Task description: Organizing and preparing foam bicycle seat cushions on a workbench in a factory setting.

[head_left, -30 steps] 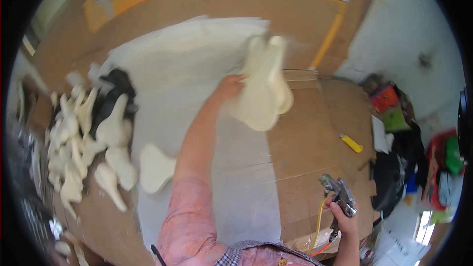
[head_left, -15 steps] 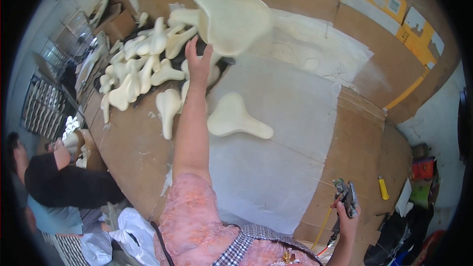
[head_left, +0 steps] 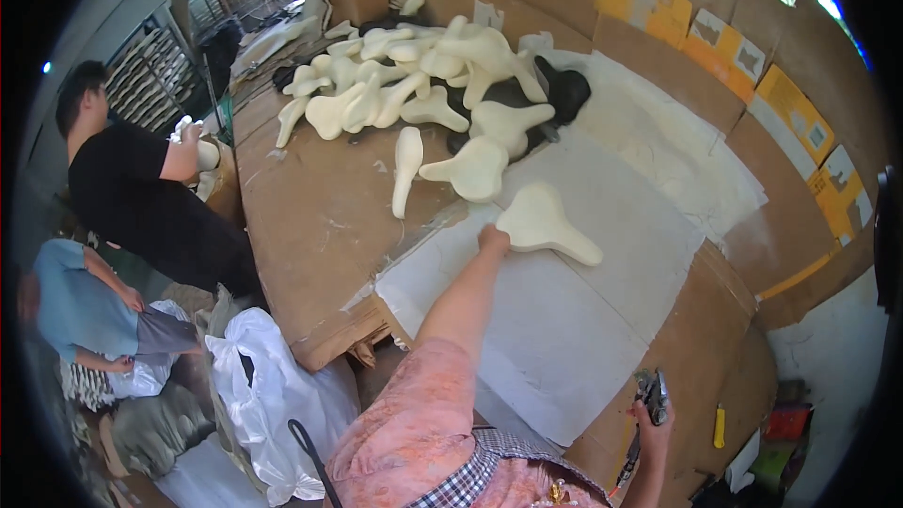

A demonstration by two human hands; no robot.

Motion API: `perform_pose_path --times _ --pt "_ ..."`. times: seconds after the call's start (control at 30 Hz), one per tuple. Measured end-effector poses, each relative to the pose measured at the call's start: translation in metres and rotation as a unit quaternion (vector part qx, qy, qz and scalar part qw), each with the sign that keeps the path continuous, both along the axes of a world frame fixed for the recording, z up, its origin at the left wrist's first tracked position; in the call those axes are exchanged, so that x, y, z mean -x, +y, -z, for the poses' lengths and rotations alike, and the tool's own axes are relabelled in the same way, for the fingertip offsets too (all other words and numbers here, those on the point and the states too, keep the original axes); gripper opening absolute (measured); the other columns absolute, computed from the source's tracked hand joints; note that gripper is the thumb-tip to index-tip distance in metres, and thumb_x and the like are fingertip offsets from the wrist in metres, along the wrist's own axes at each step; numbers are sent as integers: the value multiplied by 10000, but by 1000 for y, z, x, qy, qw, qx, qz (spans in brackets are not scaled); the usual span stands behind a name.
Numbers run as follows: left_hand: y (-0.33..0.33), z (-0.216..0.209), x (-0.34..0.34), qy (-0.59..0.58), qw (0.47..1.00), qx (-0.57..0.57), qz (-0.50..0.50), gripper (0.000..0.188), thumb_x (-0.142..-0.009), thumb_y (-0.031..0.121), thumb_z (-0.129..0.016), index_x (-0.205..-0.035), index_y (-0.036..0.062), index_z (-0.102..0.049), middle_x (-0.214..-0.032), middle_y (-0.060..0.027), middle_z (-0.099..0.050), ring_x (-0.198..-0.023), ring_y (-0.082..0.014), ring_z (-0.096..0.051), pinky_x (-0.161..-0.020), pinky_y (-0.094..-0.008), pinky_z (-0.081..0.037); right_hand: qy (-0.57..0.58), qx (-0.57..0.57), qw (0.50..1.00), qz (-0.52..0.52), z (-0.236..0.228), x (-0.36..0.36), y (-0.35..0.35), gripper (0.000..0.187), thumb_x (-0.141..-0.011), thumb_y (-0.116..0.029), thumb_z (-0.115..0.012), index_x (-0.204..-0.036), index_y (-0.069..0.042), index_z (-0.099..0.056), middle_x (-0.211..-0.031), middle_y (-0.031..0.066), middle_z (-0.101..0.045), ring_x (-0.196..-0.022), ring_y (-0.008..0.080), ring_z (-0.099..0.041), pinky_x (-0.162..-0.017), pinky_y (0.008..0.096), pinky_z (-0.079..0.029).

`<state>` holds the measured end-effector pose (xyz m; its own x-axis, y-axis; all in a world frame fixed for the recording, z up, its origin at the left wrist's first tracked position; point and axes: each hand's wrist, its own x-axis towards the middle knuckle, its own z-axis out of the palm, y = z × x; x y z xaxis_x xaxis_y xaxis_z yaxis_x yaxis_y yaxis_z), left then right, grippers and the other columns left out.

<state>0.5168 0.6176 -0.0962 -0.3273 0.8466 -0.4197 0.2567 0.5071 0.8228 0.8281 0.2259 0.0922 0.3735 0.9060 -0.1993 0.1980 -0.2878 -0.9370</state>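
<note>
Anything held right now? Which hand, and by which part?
Right hand: metallic spray gun, by its handle. Left hand: at the wide end of a cream saddle-shaped piece; grip can't be told.

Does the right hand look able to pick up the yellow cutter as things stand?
Probably not while full: the right hand holds the spray gun. Otherwise the way looks free; the yellow cutter lies nearby with nothing covering it.
</note>
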Motion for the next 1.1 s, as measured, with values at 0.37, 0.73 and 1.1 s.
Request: perform_pose_path --times 0.37,0.73,1.1 --pt "-56 -95 43 -279 955 -90 -42 403 -747 -9 -482 -1137 86 -509 -930 -108 -597 -699 -257 -617 -441 -385 -510 50 26 993 -108 28 9 -13 484 -761 75 -605 -1226 4 -490 -898 49 -587 -752 123 -576 -643 280 -532" --pt "-253 -319 133 -213 876 -422 -92 128 -805 61 -599 -920 8 -582 -834 -58 -610 -723 -145 -614 -668 -258 -503 44 29 971 -235 53 -4 1 505 -795 26 -598 -1272 -8 -433 -884 56 -554 -712 119 -543 -571 259 -510" --pt "-469 -212 162 -209 903 -298 -226 70 -833 73 -565 -887 28 -561 -833 -59 -593 -774 -172 -614 -700 -283 -501 -7 12 952 -305 83 -6 -4 571 -771 18 -615 -1300 -22 -403 -938 95 -571 -612 124 -528 -503 254 -465"
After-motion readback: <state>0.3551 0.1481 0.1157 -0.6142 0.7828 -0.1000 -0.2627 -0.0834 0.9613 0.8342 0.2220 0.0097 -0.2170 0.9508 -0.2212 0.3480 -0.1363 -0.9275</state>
